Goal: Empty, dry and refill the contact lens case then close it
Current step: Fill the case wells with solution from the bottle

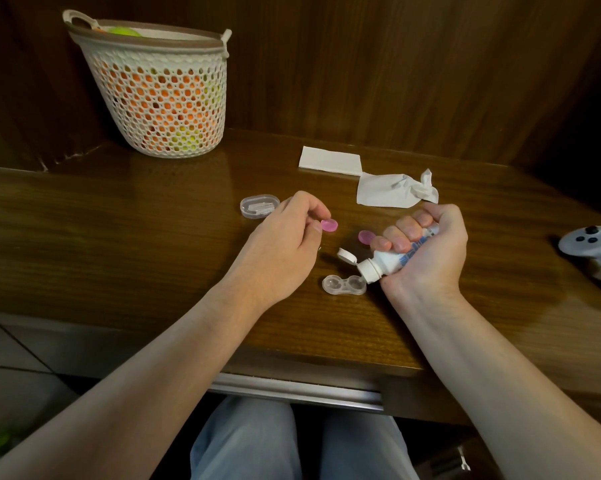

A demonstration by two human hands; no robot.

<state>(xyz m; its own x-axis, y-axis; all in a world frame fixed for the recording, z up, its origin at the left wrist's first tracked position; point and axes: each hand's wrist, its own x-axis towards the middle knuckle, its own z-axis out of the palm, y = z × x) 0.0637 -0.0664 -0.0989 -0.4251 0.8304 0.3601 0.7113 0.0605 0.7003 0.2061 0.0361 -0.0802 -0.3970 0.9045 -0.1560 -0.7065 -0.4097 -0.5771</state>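
A clear contact lens case [343,284] lies uncapped on the wooden table [153,258]. My right hand [427,251] grips a white solution bottle [385,263], tilted with its open flip-top nozzle right over the case's right well. My left hand [285,237] pinches a pink cap [329,225] above the table. A second pink cap [366,237] lies on the table just behind my right hand's fingers.
A crumpled tissue [392,190] and a folded tissue [330,161] lie behind the hands. A small clear plastic box [259,206] sits left of them. A white mesh basket [160,88] stands at the back left, a white controller [592,242] at the right edge.
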